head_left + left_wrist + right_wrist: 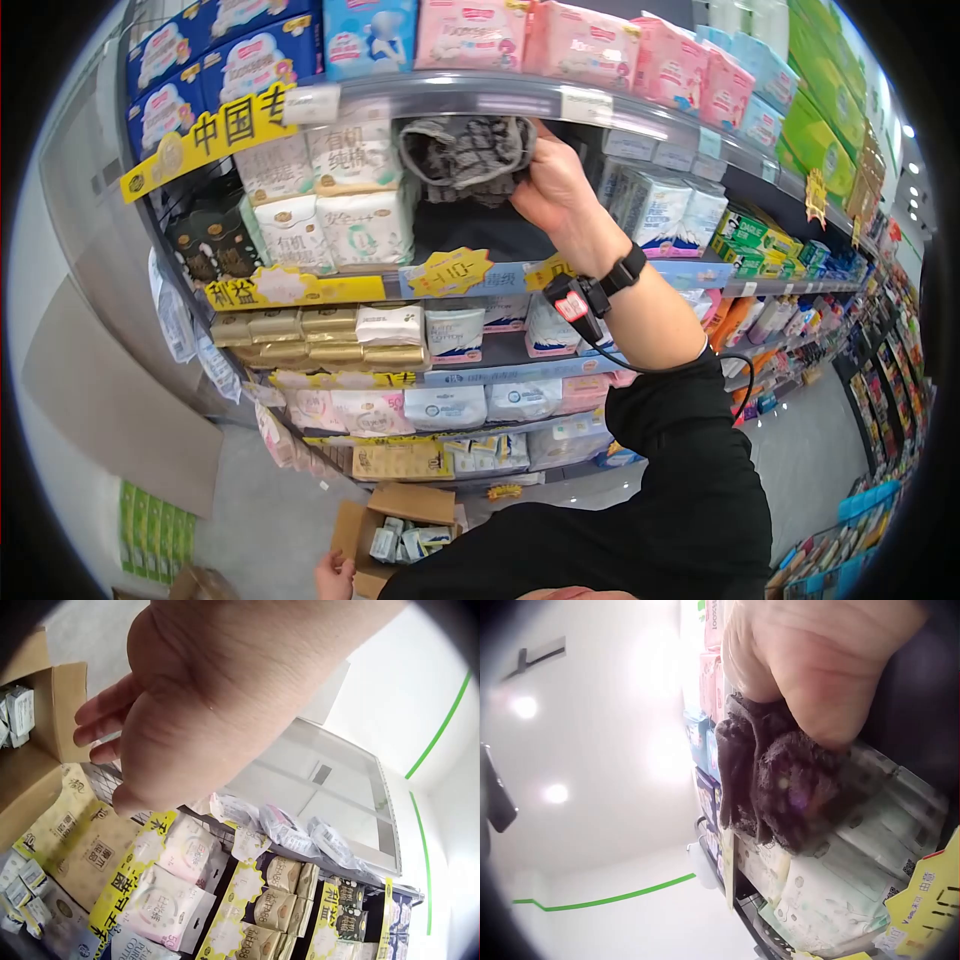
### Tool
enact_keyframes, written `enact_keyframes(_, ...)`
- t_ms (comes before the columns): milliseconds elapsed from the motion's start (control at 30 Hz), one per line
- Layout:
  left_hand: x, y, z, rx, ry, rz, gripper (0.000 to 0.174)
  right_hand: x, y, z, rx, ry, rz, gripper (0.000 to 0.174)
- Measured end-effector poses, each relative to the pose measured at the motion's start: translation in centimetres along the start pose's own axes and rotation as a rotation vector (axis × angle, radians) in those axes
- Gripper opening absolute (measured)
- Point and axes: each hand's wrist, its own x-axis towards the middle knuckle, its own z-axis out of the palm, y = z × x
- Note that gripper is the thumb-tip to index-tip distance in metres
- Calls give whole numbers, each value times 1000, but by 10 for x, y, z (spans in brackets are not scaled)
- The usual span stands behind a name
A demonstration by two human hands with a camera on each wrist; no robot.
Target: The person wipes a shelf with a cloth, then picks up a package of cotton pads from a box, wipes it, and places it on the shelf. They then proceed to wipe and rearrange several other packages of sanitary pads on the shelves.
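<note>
A dark grey, fuzzy cloth [468,160] with a pale edge is bunched up in my right hand [560,190], which grips its right side inside the upper shelf bay. The right wrist view shows the cloth [795,776] hanging below the heel of the hand, close beside white packs [825,892]. Low at the bottom of the head view, my left hand [335,577] hangs with loosely bent fingers next to an opened cardboard box [415,500]. Nothing shows in that hand. In the left wrist view its fingers [109,712] point towards the box [71,709].
White packs [365,228] stand left of the cloth, with more packs [660,205] to its right. The shelf lip [450,88] runs just above the right hand. Yellow price signs [450,272] stick out along the shelf front. Small packs [405,540] lie in the box.
</note>
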Motion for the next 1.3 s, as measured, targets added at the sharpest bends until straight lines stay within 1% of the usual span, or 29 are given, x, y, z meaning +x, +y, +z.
enact_keyframes(33, 4, 4, 0, 7, -6, 14, 45, -7, -10, -8, -5, 8, -14, 32)
enact_keyframes(100, 9, 7, 2, -91, 27, 114, 45, -27, -33, -26, -6, 155, -84, 28)
enact_keyframes(167, 22, -4, 5, -83, 30, 167, 44, -40, -57, -69, 110, 166, -64, 27)
enact_keyframes(233, 32, 1, 7, -76, 26, 220, 43, -58, -80, -108, 241, -83, -145, 30)
enact_keyframes(267, 35, 9, 5, -51, 3, 187, 42, -62, -89, -124, 233, -81, -155, 30)
enact_keyframes(300, 37, 15, 5, -24, -21, 150, 41, -66, -97, -132, 203, -53, -208, 30)
enact_keyframes(333, 41, 16, 6, -23, -27, 154, 41, -68, -101, -139, 175, -25, -259, 29)
enact_keyframes(367, 47, 15, 7, -6, -60, 147, 40, -69, -103, -146, 170, -21, -261, 29)
enact_keyframes(433, 50, 21, 8, 14, -99, 143, 40, -70, -104, -147, 157, -7, -289, 30)
enact_keyframes(467, 51, 24, 9, 15, -90, 160, 41, -69, -102, -147, 153, 35, -313, 30)
enact_keyframes(500, 52, 28, 9, 14, -79, 177, 41, -68, -101, -145, 149, 35, -318, 30)
enact_keyframes(533, 54, 20, 12, 14, -78, 181, 41, -67, -99, -142, 173, 11, -313, 30)
enact_keyframes(567, 57, 3, 18, 33, -35, 244, 41, -66, -96, -139, 198, -15, -307, 30)
enact_keyframes(600, 56, 1, 20, 51, 10, 306, 41, -63, -93, -132, 123, 127, -340, 32)
enact_keyframes(633, 55, -1, 20, 47, 15, 309, 41, -62, -90, -123, 123, 119, -343, 32)
enact_keyframes(700, 50, -3, 18, 122, 9, 291, 40, -63, -80, -103, 89, 79, -262, 35)
enact_keyframes(733, 50, -3, 19, 123, 10, 294, 40, -62, -75, -92, 87, 59, -189, 38)
enact_keyframes(767, 51, -5, 20, 134, -18, 220, 40, -63, -70, -79, 87, 60, -194, 38)
enact_keyframes(800, 52, -7, 20, 147, -47, 146, 40, -66, -65, -65, -41, 139, -173, 37)
enact_keyframes(833, 53, -9, 21, 150, -46, 151, 40, -69, -62, -57, -169, 218, -153, 36)
enact_keyframes(867, 53, -10, 24, 113, -32, 135, 39, -74, -66, -61, -249, 212, -108, 37)
enact_keyframes(900, 53, -12, 25, 74, -18, 119, 39, -85, -71, -59, -251, 211, -112, 37)
enact_keyframes(967, 61, -19, 29, 75, -23, 135, 39, -117, -83, -46, -555, 322, -268, 43)
enact_keyframes(1033, 67, -20, 40, 75, -27, 154, 41, -139, -101, -44, -887, 351, -504, 43)
enact_keyframes(1100, 64, -28, 42, 105, -46, 162, 42, -135, -123, -45, -1232, 488, -814, 39)
enact_keyframes(1167, 61, -37, 43, 141, -74, 173, 44, -116, -143, -44, -1488, 613, -1007, 40)
enact_keyframes(1200, 60, -40, 45, 152, -84, 180, 44, -103, -151, -53, -1771, 650, -1105, 44)
enact_keyframes(1233, 59, -44, 47, 163, -91, 186, 45, -92, -153, -62, -1865, 643, -1005, 46)
enact_keyframes(1300, 59, -51, 50, 184, -100, 200, 47, -79, -138, -63, -2007, 690, -1008, 43)
